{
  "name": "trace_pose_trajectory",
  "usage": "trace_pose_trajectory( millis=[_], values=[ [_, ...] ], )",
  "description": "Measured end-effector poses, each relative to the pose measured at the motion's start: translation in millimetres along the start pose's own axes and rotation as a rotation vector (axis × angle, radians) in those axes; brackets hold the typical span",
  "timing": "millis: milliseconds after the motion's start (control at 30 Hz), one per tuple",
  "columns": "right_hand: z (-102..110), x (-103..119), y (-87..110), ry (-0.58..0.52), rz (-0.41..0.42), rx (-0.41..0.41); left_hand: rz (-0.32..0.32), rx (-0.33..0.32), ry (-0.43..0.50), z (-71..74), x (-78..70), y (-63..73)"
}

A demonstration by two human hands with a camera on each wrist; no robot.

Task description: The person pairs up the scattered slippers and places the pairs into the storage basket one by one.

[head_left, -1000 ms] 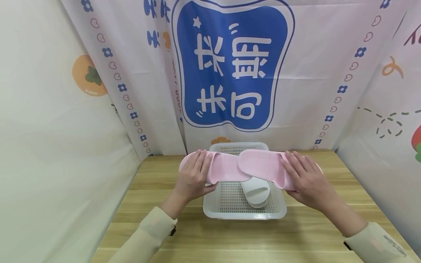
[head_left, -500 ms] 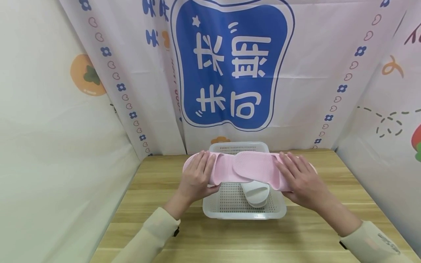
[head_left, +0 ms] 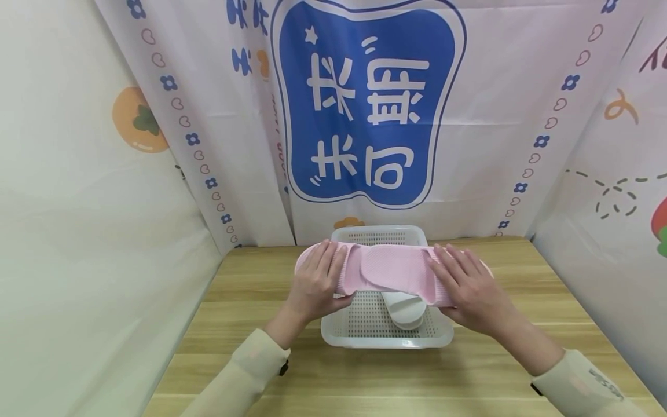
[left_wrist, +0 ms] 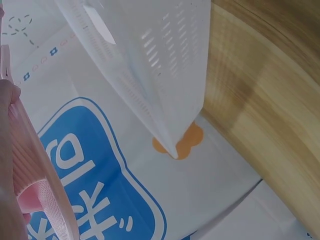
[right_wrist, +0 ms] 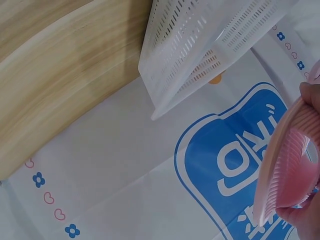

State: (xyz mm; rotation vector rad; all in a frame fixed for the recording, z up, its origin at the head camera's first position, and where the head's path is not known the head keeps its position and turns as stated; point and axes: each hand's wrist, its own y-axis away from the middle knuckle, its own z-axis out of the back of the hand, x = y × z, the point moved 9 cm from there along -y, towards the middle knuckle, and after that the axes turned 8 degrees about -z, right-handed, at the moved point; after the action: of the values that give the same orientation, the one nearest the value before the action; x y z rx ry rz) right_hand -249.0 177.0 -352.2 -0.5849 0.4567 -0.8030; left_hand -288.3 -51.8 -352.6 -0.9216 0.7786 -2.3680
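Two pink slippers are held side by side above the basket, heel ends overlapping in the middle. My left hand (head_left: 315, 284) grips the left pink slipper (head_left: 354, 272) around its strap end, fingers on top and thumb at the near edge. My right hand (head_left: 471, 292) grips the right pink slipper (head_left: 398, 266) the same way. Its heel lies over the left one's. Below, a white plastic basket (head_left: 388, 343) holds white slippers (head_left: 408, 313), partly hidden by the pink pair. In the right wrist view, a thumb presses the ribbed pink slipper (right_wrist: 282, 175).
The basket stands on a wood-grain table (head_left: 250, 370), close to the back. A white printed cloth (head_left: 484, 162) with a blue panel hangs behind it. More cloth walls (head_left: 94, 260) enclose the table at left and right.
Both hands have moved toward each other, so the pink slippers overlap more. They have also come slightly lower in the head view. The basket and white slippers have stayed put.
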Motion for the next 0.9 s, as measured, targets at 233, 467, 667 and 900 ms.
trace_pose_trajectory(
  millis=[233, 467, 667, 900],
  values=[
    [-1, 6, -1.8, 0.0, 0.015, -0.004, -0.015, -0.006, 0.01, -0.1, -5.2, -3.1],
    [-4, 10, -5.3, -0.002, 0.017, 0.01, -0.028, -0.006, 0.002, -0.9, -8.9, -6.6],
    [-5, 13, -8.7, -0.005, 0.021, 0.021, -0.034, -0.016, 0.001, -0.7, -10.7, -8.7],
    [-7, 17, -13.1, -0.006, 0.02, 0.037, -0.044, -0.015, -0.003, -1.4, -13.8, -10.9]
  ],
)
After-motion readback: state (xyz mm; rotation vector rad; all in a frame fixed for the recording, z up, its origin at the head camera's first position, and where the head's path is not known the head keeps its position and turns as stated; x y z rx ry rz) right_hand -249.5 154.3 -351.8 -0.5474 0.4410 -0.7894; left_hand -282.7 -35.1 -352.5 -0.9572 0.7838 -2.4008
